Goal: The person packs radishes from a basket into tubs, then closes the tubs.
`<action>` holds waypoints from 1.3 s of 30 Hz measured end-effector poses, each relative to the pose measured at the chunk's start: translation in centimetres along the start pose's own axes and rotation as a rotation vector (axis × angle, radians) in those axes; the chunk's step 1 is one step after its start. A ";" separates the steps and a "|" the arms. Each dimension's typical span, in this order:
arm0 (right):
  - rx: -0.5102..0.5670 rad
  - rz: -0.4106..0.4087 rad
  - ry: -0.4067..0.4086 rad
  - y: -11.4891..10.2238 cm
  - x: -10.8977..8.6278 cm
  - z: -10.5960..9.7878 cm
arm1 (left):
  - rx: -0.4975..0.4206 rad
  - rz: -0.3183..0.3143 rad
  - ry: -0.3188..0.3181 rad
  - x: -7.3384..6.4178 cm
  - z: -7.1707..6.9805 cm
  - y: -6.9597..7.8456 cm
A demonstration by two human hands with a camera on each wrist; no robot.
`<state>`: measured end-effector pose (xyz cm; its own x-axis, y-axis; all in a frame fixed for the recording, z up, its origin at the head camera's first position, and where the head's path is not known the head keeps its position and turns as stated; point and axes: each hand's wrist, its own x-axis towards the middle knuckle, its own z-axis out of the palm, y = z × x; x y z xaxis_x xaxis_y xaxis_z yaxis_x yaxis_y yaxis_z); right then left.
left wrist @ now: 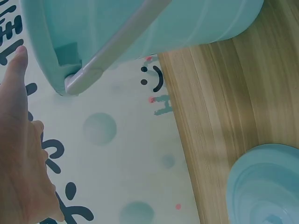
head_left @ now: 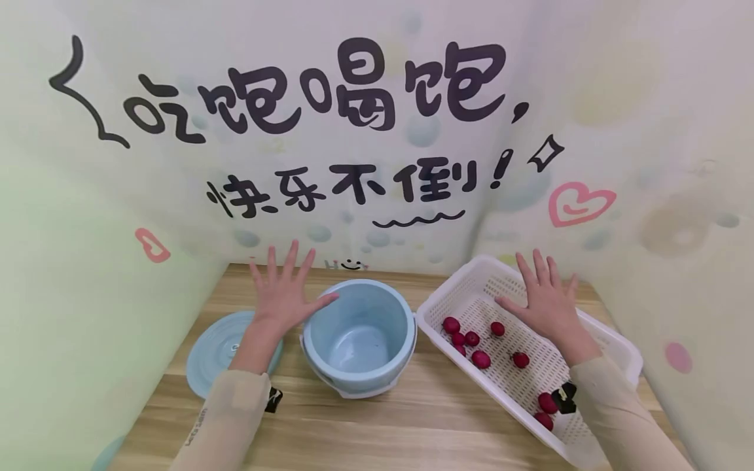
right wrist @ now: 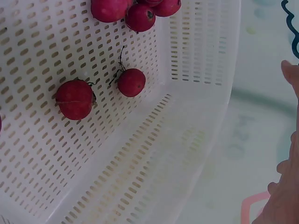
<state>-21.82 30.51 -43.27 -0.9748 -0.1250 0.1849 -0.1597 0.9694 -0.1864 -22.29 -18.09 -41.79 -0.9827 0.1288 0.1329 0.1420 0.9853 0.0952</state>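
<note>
In the head view my left hand (head_left: 281, 297) is raised with its fingers spread, between a round light blue lid (head_left: 213, 356) and a light blue bucket (head_left: 360, 378). Its thumb overlaps the bucket's rim in that view, and it holds nothing. Over the far part of a white perforated basket (head_left: 485, 386), my right hand (head_left: 548, 304) is also held with fingers apart and nothing in it. Several round red radishes (head_left: 481, 359) lie in the basket, some with thin dark stems, as the radish (right wrist: 75, 100) in the right wrist view shows. The bucket contains nothing.
The wooden table (head_left: 377, 432) backs onto a pale wall (head_left: 377, 144) printed with large dark characters, and walls flank it on both sides. A pale grey handle (left wrist: 119, 46) hangs on the bucket. Part of a blue object (head_left: 108, 454) shows at the lower left.
</note>
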 end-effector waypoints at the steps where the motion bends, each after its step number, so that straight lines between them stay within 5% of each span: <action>1: 0.004 0.000 -0.001 0.1 -0.1 0.1 | 0.003 0.001 0.001 0.0 0.1 0.0; 20: 0.075 -0.017 -0.018 1.2 -1.2 2.0 | -0.079 0.061 0.047 -1.4 0.7 0.8; 39: 0.263 -0.052 -0.072 -0.4 -0.7 4.9 | -0.201 0.095 0.140 -5.4 2.5 1.5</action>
<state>-21.84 29.20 -48.07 -0.9711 -0.1974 0.1339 -0.2362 0.8743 -0.4242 -17.03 -17.06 -44.85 -0.9400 0.1888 0.2840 0.2670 0.9256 0.2684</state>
